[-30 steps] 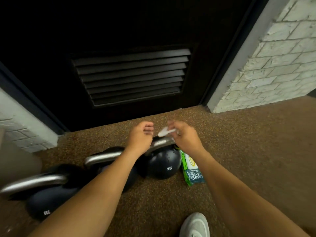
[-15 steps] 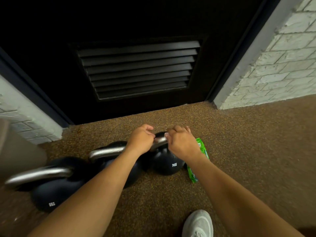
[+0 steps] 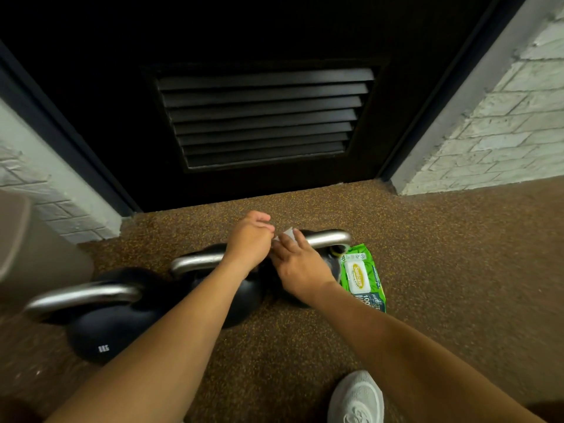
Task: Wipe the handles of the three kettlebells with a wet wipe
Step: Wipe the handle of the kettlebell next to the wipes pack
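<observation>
Three black kettlebells with bare steel handles stand in a row on the floor: the left kettlebell, the middle kettlebell and the right kettlebell. A small white wet wipe lies against the left end of the right kettlebell's handle. My right hand presses it there with its fingers laid over the handle. Curled into a fist just left of it, my left hand pinches the wipe's near edge. Both arms hide most of the right kettlebell's body.
A green wet wipe pack lies flat on the brown speckled floor, right of the kettlebells. A dark louvred door stands straight ahead between white brick walls. My white shoe is at the bottom edge.
My right hand has slid left along the right kettlebell's handle, baring its right end, and its fingers have flattened. The wipe shows again between my hands. The whole green pack is now uncovered.
</observation>
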Tool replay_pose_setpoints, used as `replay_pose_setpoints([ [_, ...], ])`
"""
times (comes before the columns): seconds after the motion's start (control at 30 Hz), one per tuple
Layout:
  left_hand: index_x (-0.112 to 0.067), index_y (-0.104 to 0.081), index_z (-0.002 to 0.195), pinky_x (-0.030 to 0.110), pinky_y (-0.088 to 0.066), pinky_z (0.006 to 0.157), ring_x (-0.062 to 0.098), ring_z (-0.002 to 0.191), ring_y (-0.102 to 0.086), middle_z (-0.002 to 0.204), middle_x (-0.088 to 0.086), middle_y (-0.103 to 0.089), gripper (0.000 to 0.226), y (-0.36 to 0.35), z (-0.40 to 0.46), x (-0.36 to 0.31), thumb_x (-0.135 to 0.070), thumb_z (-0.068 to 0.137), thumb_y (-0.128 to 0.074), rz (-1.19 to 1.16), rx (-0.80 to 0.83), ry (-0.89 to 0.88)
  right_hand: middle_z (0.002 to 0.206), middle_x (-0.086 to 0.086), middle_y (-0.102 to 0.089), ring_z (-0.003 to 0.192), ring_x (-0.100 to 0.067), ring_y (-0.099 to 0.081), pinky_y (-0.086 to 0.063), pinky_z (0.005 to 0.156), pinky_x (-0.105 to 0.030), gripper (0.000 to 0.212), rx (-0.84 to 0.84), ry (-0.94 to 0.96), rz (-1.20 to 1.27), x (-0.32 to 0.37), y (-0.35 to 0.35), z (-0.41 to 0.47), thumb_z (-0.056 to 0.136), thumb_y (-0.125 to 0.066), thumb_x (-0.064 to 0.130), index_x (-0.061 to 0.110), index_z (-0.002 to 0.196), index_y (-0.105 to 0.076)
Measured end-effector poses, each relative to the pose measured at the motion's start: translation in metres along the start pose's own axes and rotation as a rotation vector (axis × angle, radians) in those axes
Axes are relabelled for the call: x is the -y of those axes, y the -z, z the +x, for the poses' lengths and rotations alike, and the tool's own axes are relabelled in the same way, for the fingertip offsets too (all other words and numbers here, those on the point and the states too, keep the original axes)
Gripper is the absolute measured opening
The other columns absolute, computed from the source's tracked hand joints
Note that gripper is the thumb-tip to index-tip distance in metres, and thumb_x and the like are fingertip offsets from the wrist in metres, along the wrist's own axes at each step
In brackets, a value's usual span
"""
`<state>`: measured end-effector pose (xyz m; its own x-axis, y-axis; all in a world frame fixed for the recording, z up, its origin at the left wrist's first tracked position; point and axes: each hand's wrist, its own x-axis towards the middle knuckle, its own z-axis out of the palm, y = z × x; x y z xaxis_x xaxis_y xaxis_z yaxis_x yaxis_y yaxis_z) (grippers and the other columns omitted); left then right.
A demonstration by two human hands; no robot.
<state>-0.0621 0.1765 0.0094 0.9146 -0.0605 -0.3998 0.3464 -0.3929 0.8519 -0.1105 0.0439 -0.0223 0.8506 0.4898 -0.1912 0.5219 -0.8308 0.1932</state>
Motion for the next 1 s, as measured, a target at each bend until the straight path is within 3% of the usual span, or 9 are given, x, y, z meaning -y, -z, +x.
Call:
replay_pose_setpoints([
  [0.1,-0.039,-0.059,0.099,0.045,-0.053,0.102,0.018,0.109,-0.069,0.107,-0.007,-0.073,0.03,-0.001,-0.001,0.004,-0.011,0.092,-0.05,-0.007,0.015,-0.016,0.161,-0.012,-0.027,0.151,-0.03,-0.016,0.005,0.119,-0.06,0.056,0.024,0.02,-0.019,-0.007,-0.001,-0.005,0.1,-0.03,0.024,0.01,0.154,-0.028],
  [0.23,-0.039,-0.061,0.092,0.048,-0.052,0.104,0.02,0.109,-0.068,0.11,-0.002,-0.073,0.03,-0.003,-0.002,0.011,-0.011,0.09,-0.052,-0.002,0.032,-0.036,0.146,-0.003,-0.053,0.138,-0.024,-0.045,-0.011,0.116,-0.058,0.064,-0.147,-0.13,0.223,-0.037,-0.007,-0.026,0.083,-0.036,0.021,0.019,0.145,-0.049],
  [0.4,-0.033,-0.062,0.108,0.046,-0.052,0.104,0.017,0.11,-0.066,0.111,-0.007,-0.071,0.03,-0.007,-0.008,0.011,-0.008,0.098,-0.051,0.003,0.061,-0.035,0.155,0.006,-0.04,0.146,-0.014,-0.031,-0.007,0.122,-0.046,0.06,-0.199,-0.532,0.607,-0.073,-0.022,-0.063,0.096,-0.043,0.011,0.029,0.152,-0.035],
  [0.5,-0.029,-0.062,0.111,0.046,-0.053,0.103,0.018,0.109,-0.066,0.109,-0.006,-0.07,0.028,-0.008,-0.009,0.011,-0.006,0.098,-0.051,-0.009,0.053,-0.027,0.159,0.006,-0.034,0.147,-0.013,-0.029,-0.012,0.124,-0.04,0.059,-0.19,-0.617,0.691,-0.077,-0.028,-0.065,0.097,-0.039,0.017,0.028,0.154,-0.031],
  [0.67,-0.027,-0.064,0.112,0.046,-0.053,0.102,0.017,0.108,-0.066,0.108,-0.005,-0.071,0.031,-0.007,-0.009,0.014,-0.004,0.097,-0.049,-0.029,0.04,-0.017,0.158,-0.002,-0.035,0.15,-0.021,-0.022,-0.005,0.118,-0.027,0.062,-0.226,-0.507,0.616,-0.055,-0.016,-0.046,0.09,-0.039,0.007,0.017,0.152,-0.038],
  [0.87,-0.029,-0.062,0.109,0.046,-0.054,0.102,0.016,0.107,-0.066,0.107,-0.006,-0.07,0.031,-0.008,-0.01,0.013,-0.004,0.097,-0.049,-0.051,0.024,-0.016,0.147,-0.015,-0.05,0.14,-0.035,-0.04,-0.016,0.118,-0.042,0.074,-0.161,-0.299,0.408,-0.045,-0.007,-0.037,0.077,-0.022,0.021,0.005,0.145,-0.046],
  [0.93,-0.027,-0.063,0.113,0.046,-0.054,0.101,0.016,0.106,-0.067,0.108,-0.006,-0.071,0.029,-0.008,-0.01,0.013,-0.006,0.097,-0.05,-0.059,0.021,-0.026,0.148,-0.016,-0.049,0.141,-0.036,-0.04,-0.019,0.118,-0.045,0.074,-0.133,-0.198,0.331,-0.033,-0.004,-0.026,0.077,-0.022,0.023,0.004,0.145,-0.046],
  [1.0,-0.026,-0.064,0.115,0.047,-0.054,0.101,0.018,0.107,-0.067,0.109,-0.004,-0.071,0.028,-0.006,-0.011,0.013,-0.009,0.097,-0.051,-0.058,0.023,-0.037,0.155,-0.015,-0.038,0.147,-0.034,-0.028,-0.012,0.121,-0.046,0.067,-0.067,-0.095,0.197,-0.016,-0.002,-0.015,0.086,-0.026,0.024,0.005,0.15,-0.038],
])
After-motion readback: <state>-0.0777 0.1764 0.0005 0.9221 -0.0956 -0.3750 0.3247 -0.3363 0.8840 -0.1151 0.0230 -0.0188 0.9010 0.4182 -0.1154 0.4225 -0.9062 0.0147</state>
